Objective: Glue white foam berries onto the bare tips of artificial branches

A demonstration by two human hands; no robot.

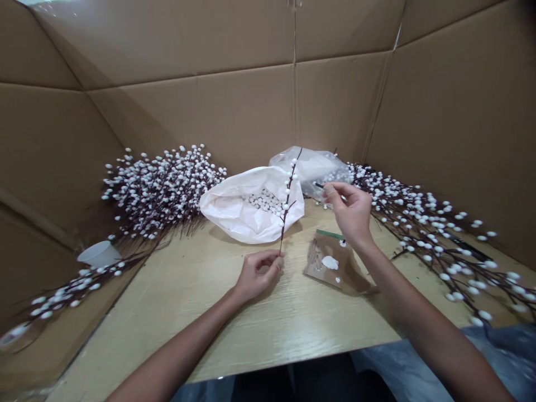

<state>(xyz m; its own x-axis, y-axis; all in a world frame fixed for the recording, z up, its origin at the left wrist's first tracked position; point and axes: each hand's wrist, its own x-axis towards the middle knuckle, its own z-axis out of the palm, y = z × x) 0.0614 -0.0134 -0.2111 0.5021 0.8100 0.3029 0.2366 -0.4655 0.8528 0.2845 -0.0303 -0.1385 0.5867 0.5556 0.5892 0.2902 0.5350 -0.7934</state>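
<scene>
My left hand [257, 273] pinches the lower end of a thin brown artificial berry branch [287, 195], which stands nearly upright with white berries along its upper part. Between the fingertips of my right hand [352, 212] is a small dark stick-like piece [319, 185], its tip pointing left toward the branch without touching it. Behind the branch lies an open white bag [228, 226] with loose white berries [263, 201] inside. Below my right hand sits a piece of brown cardboard [352, 273] bearing a white blob [330, 262], which looks like glue.
A dense pile of white-berried branches [159, 190] is at the back left; more branches [422, 234] spread along the right. A clear plastic bag [322, 164] lies behind the white one. At left are a white cup [99, 254] and a tape roll [19, 338]. Cardboard walls [243, 106] enclose the table.
</scene>
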